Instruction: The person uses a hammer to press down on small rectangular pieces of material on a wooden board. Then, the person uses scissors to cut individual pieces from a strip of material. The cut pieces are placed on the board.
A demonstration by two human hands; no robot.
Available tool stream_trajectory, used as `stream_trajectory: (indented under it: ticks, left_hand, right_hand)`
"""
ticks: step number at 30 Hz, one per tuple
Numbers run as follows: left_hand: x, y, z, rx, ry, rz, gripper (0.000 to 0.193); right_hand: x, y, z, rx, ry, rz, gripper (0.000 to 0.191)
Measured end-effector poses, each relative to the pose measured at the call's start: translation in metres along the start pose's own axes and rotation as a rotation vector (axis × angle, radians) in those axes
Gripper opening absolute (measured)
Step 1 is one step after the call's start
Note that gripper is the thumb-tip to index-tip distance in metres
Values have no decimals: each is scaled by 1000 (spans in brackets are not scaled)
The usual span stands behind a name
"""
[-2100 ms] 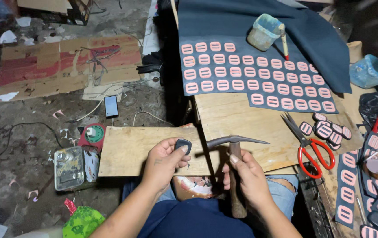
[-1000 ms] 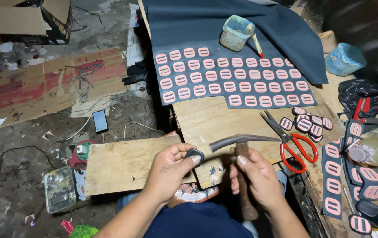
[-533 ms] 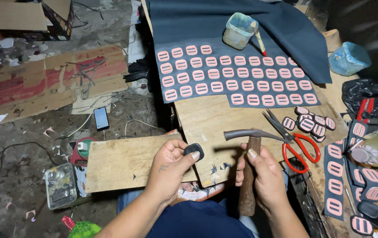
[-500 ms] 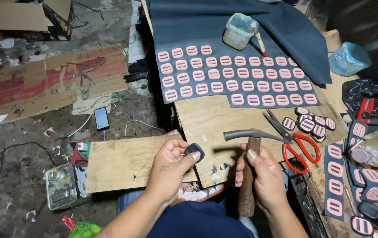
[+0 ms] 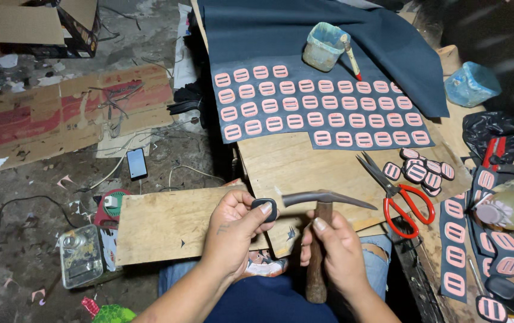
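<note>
Hammer (image 5: 323,206) in the right hand (image 5: 336,251), its wooden handle wrapped by closed fingers and its long grey metal head lying level above the near edge of the wooden tabletop (image 5: 305,164). The left hand (image 5: 233,230) pinches a small dark rounded-rectangle piece (image 5: 264,209) between thumb and fingertips, just beside the blunt end of the hammer head and over the near end of a loose plywood board (image 5: 170,224) that rests across the person's lap. Farther back on the tabletop lies a dark blue sheet (image 5: 388,54) carrying neat rows of pink oval labels (image 5: 305,113), each with two slots. A pale, smeared plastic tub (image 5: 324,46) stands on the sheet with a brush (image 5: 351,58) leaning out of it. Red-handled scissors (image 5: 397,188) lie to the right of the hammer, and beside them sits a small heap of cut-out pink pieces (image 5: 421,168) edged in dark material. More pink labels on dark strips (image 5: 454,251) run along the right edge. A crumpled blue plastic container (image 5: 471,84) sits at the far right corner. On the floor to the left are flattened brown and red cardboard (image 5: 59,119), an open cardboard box (image 5: 35,24), a phone (image 5: 136,163) with a cable, and a clear square jar (image 5: 81,263).
</note>
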State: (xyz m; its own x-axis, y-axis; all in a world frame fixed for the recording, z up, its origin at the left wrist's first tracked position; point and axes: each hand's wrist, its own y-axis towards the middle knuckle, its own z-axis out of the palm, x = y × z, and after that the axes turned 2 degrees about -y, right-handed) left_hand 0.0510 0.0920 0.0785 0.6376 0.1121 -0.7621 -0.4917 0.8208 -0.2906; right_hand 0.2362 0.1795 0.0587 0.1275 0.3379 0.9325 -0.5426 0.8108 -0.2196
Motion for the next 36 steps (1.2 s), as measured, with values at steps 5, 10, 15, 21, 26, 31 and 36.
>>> stream_trajectory:
  ticks: [5,10,15,21,26,31,36]
  left_hand:
    - [3,0,0,15,-53,28,18]
    - [9,5,-2,-12,-61,72,18]
    - [5,11,-7,-120,-57,-12,12]
    - [1,9,-11,-168,-71,-90,13]
    - [6,8,-19,-147,-109,-72,13]
    - [17,9,-23,-81,-99,-40,13]
    - [30,6,-22,-57,26,-82,14]
  right_hand:
    - [2,2,-1,68,-75,32,29]
    - [-3,3,-1,53,-26,-24,27]
    - [7,18,-9,-44,-656,-311,30]
    - [18,35,-13,-165,-1344,-631,44]
    - [12,41,-16,-206,-1479,-659,43]
    - [8,42,-18,-222,-1414,-659,42]
    - [9,36,-13,-279,-1346,-764,32]
